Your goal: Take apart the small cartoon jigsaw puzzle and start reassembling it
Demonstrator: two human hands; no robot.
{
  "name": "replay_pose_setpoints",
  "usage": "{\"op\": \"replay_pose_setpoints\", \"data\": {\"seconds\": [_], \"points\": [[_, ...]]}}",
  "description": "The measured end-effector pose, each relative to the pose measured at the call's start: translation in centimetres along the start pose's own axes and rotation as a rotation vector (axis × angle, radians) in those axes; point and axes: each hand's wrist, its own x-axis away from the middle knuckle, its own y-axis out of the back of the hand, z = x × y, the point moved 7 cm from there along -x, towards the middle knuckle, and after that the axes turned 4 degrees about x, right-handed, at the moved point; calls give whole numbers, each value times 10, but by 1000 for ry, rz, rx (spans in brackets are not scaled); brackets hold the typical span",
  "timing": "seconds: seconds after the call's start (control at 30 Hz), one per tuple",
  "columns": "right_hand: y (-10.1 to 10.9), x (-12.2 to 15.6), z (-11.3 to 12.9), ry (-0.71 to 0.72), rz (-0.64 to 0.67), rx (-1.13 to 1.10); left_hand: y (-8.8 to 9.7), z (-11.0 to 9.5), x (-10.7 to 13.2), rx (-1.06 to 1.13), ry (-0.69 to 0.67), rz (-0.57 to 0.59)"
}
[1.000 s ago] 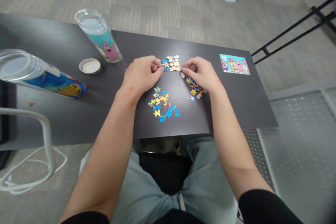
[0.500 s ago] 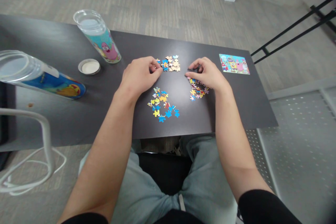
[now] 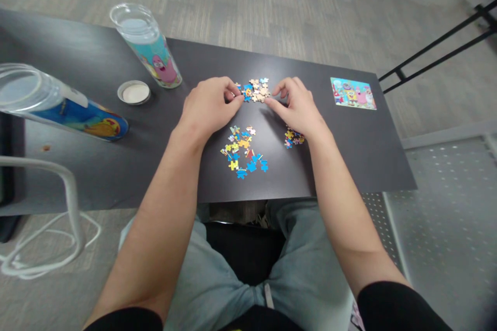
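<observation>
Small jigsaw pieces lie in three groups on the dark table (image 3: 349,155). A tan and blue cluster (image 3: 257,90) sits at the far middle. My left hand (image 3: 209,106) rests at its left edge, fingers curled and pinched on a piece there. My right hand (image 3: 297,106) touches its right edge, fingers bent and pressed on the pieces. A blue and yellow loose pile (image 3: 244,151) lies nearer me, between my forearms. A small colourful pile (image 3: 294,138) is partly hidden under my right wrist.
A finished cartoon picture card (image 3: 353,93) lies at the far right. A clear tube with cartoon print (image 3: 147,46) stands at the far left, a white lid (image 3: 134,93) beside it. Another tube (image 3: 58,106) lies on its side. A chair frame (image 3: 58,186) is at left.
My right hand moved from the colourful pile at the right up to the right edge of the tan cluster. My left hand stayed at the cluster's left edge.
</observation>
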Motion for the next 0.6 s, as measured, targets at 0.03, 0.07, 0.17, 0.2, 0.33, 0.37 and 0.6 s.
{"op": "replay_pose_setpoints", "data": {"seconds": [0.03,0.07,0.17,0.2,0.33,0.37,0.6], "points": [[1,-1,-5,-5,-14,9,0,0,0,-9,3,2],[1,-1,-7,-5,-15,13,0,0,-1,-18,5,2],[-2,0,-5,17,15,6,-1,-1,-1,-37,-7,-3],[-4,0,-3,27,26,2,-3,-2,-1,-41,-20,-3],[-7,-1,6,58,58,-15,-13,-7,2,-76,-83,41],[-7,-1,7,69,60,-28,-16,-8,2,-88,-93,53],[-8,-2,9,138,45,-154,-20,-11,3,-90,-115,67]]}}
